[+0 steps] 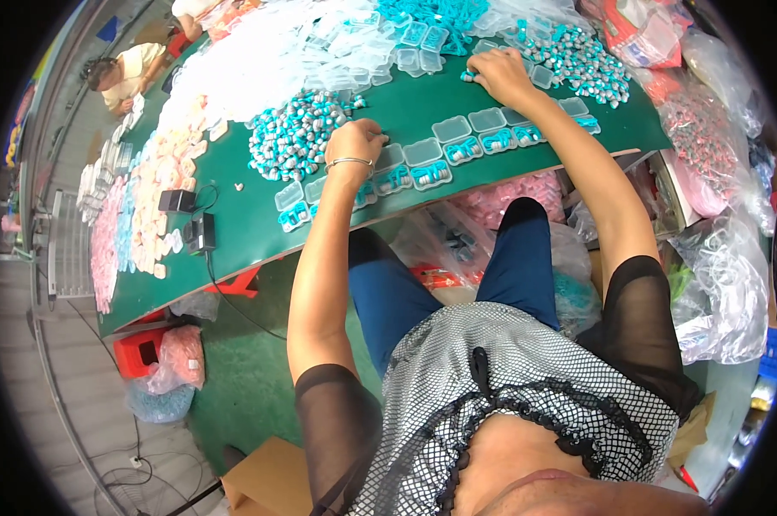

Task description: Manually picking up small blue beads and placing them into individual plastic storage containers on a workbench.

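My left hand (356, 138), with a thin bangle on the wrist, rests fingers curled at the edge of a heap of small teal and grey pieces (295, 133) on the green table (251, 215). My right hand (496, 73) reaches further out and pinches at small pieces beside a second teal and grey heap (577, 56). Between the hands runs a row of small clear plastic cases (457, 146); several hold teal pieces. Whether either hand holds a piece is hidden by the fingers.
Empty clear cases (354, 43) pile up at the table's back. Pink and pale packets (139, 206) line the left end, near two black boxes with a cable (190, 219). Bags of stock (715, 258) crowd the right. Another person (126, 73) sits far left.
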`<state>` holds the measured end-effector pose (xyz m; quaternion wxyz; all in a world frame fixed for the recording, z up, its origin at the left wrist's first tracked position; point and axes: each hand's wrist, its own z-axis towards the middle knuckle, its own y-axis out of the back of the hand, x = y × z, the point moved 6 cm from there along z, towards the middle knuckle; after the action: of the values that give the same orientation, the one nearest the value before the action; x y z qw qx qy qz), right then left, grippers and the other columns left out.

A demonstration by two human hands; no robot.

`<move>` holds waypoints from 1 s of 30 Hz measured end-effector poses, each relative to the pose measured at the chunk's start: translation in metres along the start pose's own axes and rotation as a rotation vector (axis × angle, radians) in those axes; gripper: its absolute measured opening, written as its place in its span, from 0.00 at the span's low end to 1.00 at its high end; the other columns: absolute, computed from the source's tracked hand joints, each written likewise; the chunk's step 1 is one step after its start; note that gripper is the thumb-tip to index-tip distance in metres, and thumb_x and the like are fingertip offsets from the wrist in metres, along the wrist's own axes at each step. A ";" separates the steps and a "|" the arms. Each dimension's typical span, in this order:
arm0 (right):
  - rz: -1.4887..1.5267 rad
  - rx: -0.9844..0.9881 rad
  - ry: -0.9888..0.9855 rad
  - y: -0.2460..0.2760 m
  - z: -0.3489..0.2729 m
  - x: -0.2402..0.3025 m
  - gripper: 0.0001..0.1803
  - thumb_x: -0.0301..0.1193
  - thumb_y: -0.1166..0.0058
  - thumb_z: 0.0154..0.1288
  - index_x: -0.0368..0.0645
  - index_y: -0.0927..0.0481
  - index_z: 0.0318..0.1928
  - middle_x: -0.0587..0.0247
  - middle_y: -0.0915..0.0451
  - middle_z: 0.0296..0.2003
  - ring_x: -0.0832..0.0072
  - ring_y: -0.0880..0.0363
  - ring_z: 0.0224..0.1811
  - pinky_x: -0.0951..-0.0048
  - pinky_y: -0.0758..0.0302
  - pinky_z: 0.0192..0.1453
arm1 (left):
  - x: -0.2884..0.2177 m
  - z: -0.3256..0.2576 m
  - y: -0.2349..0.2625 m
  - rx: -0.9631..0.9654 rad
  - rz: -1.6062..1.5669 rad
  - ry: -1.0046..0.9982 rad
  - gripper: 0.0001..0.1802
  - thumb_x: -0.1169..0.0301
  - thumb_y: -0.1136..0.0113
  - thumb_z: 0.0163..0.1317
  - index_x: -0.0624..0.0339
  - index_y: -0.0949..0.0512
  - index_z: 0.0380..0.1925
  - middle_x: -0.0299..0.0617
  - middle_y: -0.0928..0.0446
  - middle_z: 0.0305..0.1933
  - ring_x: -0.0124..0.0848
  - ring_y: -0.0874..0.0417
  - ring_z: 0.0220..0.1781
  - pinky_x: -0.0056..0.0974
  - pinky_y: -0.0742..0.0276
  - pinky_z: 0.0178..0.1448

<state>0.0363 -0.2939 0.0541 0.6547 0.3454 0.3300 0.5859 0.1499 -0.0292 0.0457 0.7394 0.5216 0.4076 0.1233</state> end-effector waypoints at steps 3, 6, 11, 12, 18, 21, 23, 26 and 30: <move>0.163 -0.095 0.042 0.014 -0.002 0.001 0.10 0.27 0.39 0.55 0.48 0.24 0.38 0.65 0.20 0.33 0.63 0.21 0.40 0.58 0.33 0.45 | -0.010 0.005 -0.001 -0.033 0.058 -0.017 0.12 0.65 0.32 0.49 0.54 0.16 0.34 0.44 0.17 0.29 0.40 0.16 0.31 0.42 0.22 0.39; 0.593 -0.006 -0.197 0.014 -0.010 -0.013 0.08 0.23 0.40 0.56 0.40 0.23 0.37 0.61 0.19 0.31 0.66 0.20 0.34 0.68 0.24 0.39 | -0.022 0.011 -0.007 -0.026 0.063 -0.056 0.10 0.69 0.35 0.49 0.53 0.16 0.34 0.48 0.17 0.34 0.47 0.17 0.39 0.46 0.21 0.45; 0.972 0.048 -0.477 0.031 -0.036 -0.034 0.07 0.25 0.39 0.57 0.39 0.18 0.37 0.66 0.17 0.35 0.80 0.20 0.38 0.77 0.24 0.45 | -0.023 0.019 -0.024 -0.101 0.028 -0.257 0.10 0.73 0.34 0.44 0.57 0.16 0.30 0.46 0.18 0.27 0.42 0.16 0.31 0.40 0.20 0.39; 1.060 0.072 -0.533 0.040 -0.046 -0.037 0.07 0.24 0.38 0.56 0.38 0.18 0.37 0.66 0.17 0.35 0.80 0.20 0.38 0.77 0.24 0.46 | -0.025 0.020 -0.024 -0.067 0.001 -0.254 0.11 0.73 0.35 0.43 0.57 0.16 0.31 0.46 0.18 0.28 0.40 0.16 0.30 0.40 0.20 0.39; 1.113 0.070 -0.629 0.086 -0.093 -0.062 0.11 0.23 0.40 0.58 0.38 0.20 0.43 0.68 0.19 0.38 0.82 0.22 0.39 0.81 0.25 0.47 | -0.020 0.024 -0.019 0.052 0.055 -0.157 0.12 0.74 0.39 0.48 0.53 0.16 0.35 0.48 0.17 0.32 0.45 0.15 0.36 0.44 0.20 0.43; 1.056 0.021 -0.599 0.096 -0.123 -0.073 0.09 0.21 0.41 0.59 0.36 0.19 0.41 0.68 0.19 0.36 0.81 0.21 0.39 0.79 0.24 0.46 | -0.038 0.025 -0.021 -0.038 -0.010 -0.189 0.12 0.75 0.40 0.49 0.55 0.17 0.36 0.48 0.17 0.30 0.45 0.16 0.34 0.44 0.20 0.41; 1.027 0.010 -0.575 0.099 -0.137 -0.071 0.08 0.21 0.42 0.59 0.37 0.19 0.40 0.69 0.19 0.35 0.81 0.21 0.39 0.78 0.24 0.46 | -0.075 0.020 -0.024 -0.092 -0.122 -0.278 0.11 0.75 0.39 0.49 0.58 0.19 0.35 0.47 0.18 0.29 0.44 0.15 0.33 0.42 0.20 0.40; 0.680 -0.053 -0.383 0.113 -0.146 -0.058 0.07 0.23 0.39 0.55 0.42 0.18 0.36 0.65 0.18 0.34 0.74 0.20 0.39 0.72 0.25 0.46 | -0.150 0.005 -0.041 -0.089 -0.363 -0.446 0.11 0.77 0.33 0.48 0.59 0.19 0.35 0.41 0.16 0.30 0.32 0.14 0.31 0.34 0.19 0.39; 0.518 -0.104 -0.202 0.109 -0.148 -0.055 0.08 0.25 0.37 0.50 0.46 0.17 0.34 0.67 0.19 0.32 0.68 0.22 0.39 0.68 0.27 0.47 | -0.217 -0.001 -0.081 -0.082 -0.413 -0.635 0.11 0.77 0.33 0.47 0.59 0.20 0.33 0.42 0.17 0.30 0.34 0.14 0.32 0.35 0.19 0.38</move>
<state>-0.1519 -0.3312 0.0664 0.5295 0.4408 0.1330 0.7125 -0.0092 -0.1951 0.0777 0.8583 0.4107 0.2494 -0.1803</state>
